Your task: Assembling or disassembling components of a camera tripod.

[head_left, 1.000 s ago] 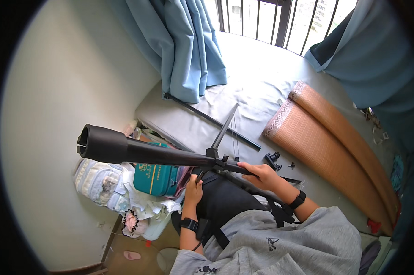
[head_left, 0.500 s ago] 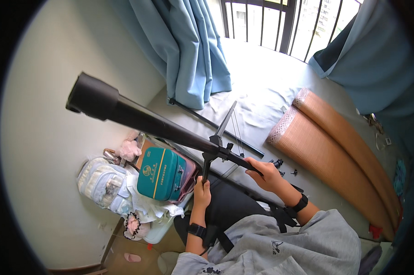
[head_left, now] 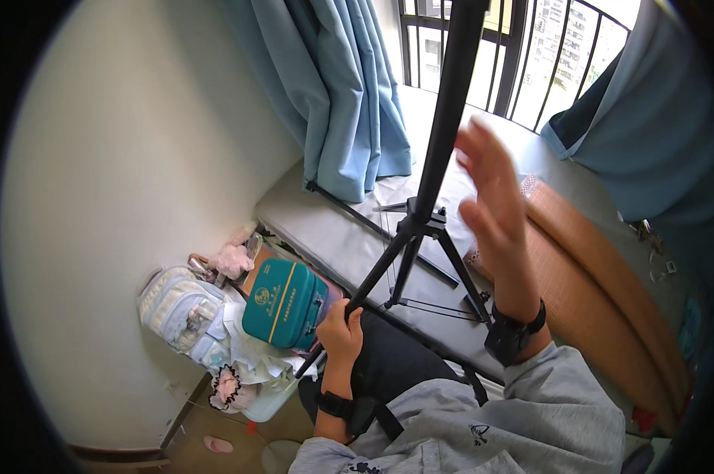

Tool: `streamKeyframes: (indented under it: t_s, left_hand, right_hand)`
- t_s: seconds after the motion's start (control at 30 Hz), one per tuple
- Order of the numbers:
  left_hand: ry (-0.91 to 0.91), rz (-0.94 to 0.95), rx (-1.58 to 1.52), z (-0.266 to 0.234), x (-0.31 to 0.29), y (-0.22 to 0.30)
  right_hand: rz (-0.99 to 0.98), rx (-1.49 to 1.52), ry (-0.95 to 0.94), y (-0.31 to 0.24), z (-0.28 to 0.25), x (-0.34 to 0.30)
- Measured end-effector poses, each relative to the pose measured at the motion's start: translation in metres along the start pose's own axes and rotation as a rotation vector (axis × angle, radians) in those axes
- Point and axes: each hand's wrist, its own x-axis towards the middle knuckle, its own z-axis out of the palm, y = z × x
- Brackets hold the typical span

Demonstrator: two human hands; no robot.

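Observation:
A black tripod stand (head_left: 442, 130) is upright in front of me with its legs partly spread, its centre pole rising past the top of the picture. One of its legs is in the grip of my left hand (head_left: 341, 330), fingers wrapped round it. My right hand (head_left: 495, 209) is raised beside the pole, its fingers apart and slightly blurred, holding nothing. Behind the legs a thin black bar (head_left: 357, 216) lies across the grey bed (head_left: 293, 207). The pole's top end is out of the picture.
A teal case (head_left: 274, 304) rests by the bed's left side, near a pale backpack (head_left: 187, 312) and a pink frilled item (head_left: 227, 387). A folded brown mat (head_left: 602, 308) covers the bed's right part. Blue curtains (head_left: 349, 118) hang by the barred window. On the floor is a pink slipper (head_left: 218, 445).
The tripod has swung from slanting toward the upper left to nearly upright, its legs now toward the bed. My right hand has let go and risen; my left still holds a leg.

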Motion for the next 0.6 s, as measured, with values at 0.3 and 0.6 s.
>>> streamKeyframes:
  t_s: [0.3, 0.6]
  left_hand:
    - [0.063, 0.171, -0.025, -0.021, -0.01, 0.021]
    - [0.15, 0.182, -0.04, -0.032, -0.025, 0.03]
  right_hand:
    - [0.032, 0.499, 0.124, -0.062, 0.01, 0.048]
    - [0.003, 0.709, 0.043, -0.078, 0.017, 0.04]
